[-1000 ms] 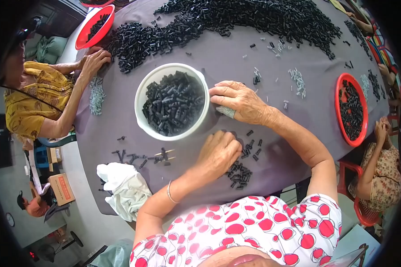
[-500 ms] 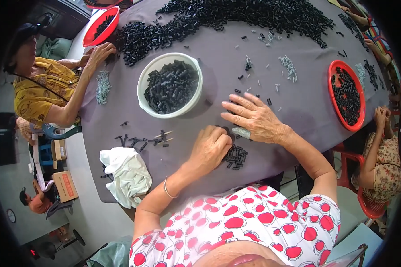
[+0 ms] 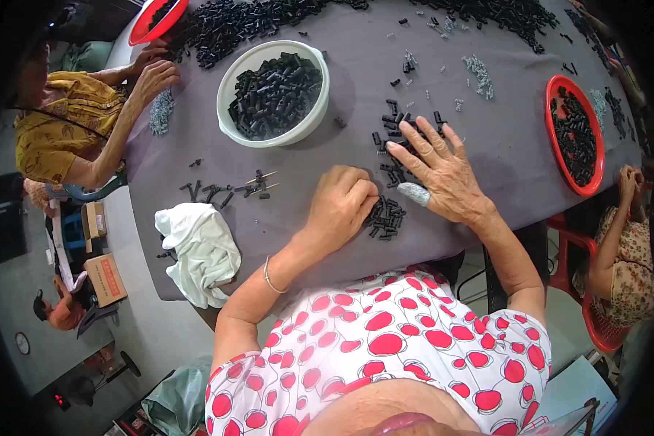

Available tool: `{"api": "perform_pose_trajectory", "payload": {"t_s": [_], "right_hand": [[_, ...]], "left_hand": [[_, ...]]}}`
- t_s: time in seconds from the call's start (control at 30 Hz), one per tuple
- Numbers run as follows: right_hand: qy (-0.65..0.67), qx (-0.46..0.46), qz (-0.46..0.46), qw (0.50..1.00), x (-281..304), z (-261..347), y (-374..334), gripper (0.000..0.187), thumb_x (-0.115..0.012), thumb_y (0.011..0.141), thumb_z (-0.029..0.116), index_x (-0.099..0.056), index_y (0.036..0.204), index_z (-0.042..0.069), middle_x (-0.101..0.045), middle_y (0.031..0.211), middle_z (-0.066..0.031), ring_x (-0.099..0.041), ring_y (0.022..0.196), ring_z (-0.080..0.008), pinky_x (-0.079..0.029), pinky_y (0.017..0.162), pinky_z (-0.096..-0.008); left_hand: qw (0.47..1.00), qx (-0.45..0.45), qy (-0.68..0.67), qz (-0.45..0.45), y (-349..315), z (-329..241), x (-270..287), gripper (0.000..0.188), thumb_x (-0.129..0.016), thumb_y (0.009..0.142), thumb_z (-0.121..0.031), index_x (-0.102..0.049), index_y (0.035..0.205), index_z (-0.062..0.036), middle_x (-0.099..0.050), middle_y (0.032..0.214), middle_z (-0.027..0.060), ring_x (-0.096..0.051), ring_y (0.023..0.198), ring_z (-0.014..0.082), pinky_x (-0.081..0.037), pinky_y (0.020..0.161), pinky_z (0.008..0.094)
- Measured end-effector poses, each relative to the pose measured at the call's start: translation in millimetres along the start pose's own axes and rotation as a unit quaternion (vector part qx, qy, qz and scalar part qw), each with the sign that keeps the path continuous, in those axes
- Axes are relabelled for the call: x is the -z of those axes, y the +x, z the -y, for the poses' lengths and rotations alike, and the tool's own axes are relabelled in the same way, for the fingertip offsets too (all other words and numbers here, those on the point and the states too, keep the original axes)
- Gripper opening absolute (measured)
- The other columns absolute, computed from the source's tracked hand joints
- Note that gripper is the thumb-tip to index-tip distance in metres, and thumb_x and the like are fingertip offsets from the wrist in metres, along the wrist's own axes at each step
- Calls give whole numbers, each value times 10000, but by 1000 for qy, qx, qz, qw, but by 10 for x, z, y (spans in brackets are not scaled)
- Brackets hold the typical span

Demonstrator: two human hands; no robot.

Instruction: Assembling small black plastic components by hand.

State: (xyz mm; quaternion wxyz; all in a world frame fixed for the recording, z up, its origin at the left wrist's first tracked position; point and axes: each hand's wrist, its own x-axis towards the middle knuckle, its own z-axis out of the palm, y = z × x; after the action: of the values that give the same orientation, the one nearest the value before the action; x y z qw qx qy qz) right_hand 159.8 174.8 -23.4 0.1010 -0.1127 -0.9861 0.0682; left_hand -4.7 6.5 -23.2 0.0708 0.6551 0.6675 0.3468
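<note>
Small black tubular pieces (image 3: 393, 136) lie scattered on the grey cloth under and around my right hand (image 3: 443, 174). Its fingers are spread, palm down, with nothing gripped in them; a pale grey wrap (image 3: 414, 193) covers the thumb. My left hand (image 3: 341, 203) rests on the cloth with the fingers curled in and the tips pressed together. What it holds, if anything, is hidden. Right beside its fingertips sits a small heap of thin black pieces (image 3: 386, 218). Ahead stands a white bowl (image 3: 222, 125) filled with black pieces.
A red basin (image 3: 597, 163) of black parts stands at the right. White cloth (image 3: 200, 251) lies at the near left, by loose black parts (image 3: 214, 192). Small pale pins (image 3: 479, 76) are strewn farther off. A person in yellow (image 3: 73, 123) works at the left edge.
The view has shifted, so the table's things sit higher in the picture. My right hand has spread its fingers wider, and more black pieces show around it. My left hand stays closed.
</note>
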Motion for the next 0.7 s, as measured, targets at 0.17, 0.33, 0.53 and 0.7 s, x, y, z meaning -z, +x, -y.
{"api": "perform_pose_trajectory", "payload": {"t_s": [0.17,0.33,0.53,0.7], "right_hand": [[46,51,8,998,-70,190,204,561,-487,933,460,-452,1412,171,-341,1523,-76,-294,1416,-240,-148,1157,-461],[74,63,-42,994,-58,178,299,551,-509,931,449,-462,1402,167,-381,1492,-103,-324,1395,-264,-207,1141,-466],[45,32,-9,998,-105,128,312,599,-514,928,432,-414,1440,137,-322,1532,-98,-286,1420,-263,-183,1157,-446],[23,-26,-76,996,32,8,264,583,-536,914,460,-479,1390,126,-403,1479,-112,-338,1388,-284,-234,1137,-458]], "left_hand": [[1000,-9,11,-23,-15,0,-42,149,-688,751,-72,-583,855,-55,-573,927,79,-535,890,283,-407,738,402],[999,4,29,-22,-25,-10,-32,146,-691,754,-56,-589,859,-58,-598,950,85,-540,905,297,-434,766,412],[999,-5,-20,-39,-38,22,-76,161,-703,740,-46,-589,853,-42,-598,938,113,-542,893,307,-437,783,402],[991,17,14,-135,-139,-49,193,205,-717,736,-43,-599,904,-47,-580,961,106,-532,904,306,-419,806,402]]}}
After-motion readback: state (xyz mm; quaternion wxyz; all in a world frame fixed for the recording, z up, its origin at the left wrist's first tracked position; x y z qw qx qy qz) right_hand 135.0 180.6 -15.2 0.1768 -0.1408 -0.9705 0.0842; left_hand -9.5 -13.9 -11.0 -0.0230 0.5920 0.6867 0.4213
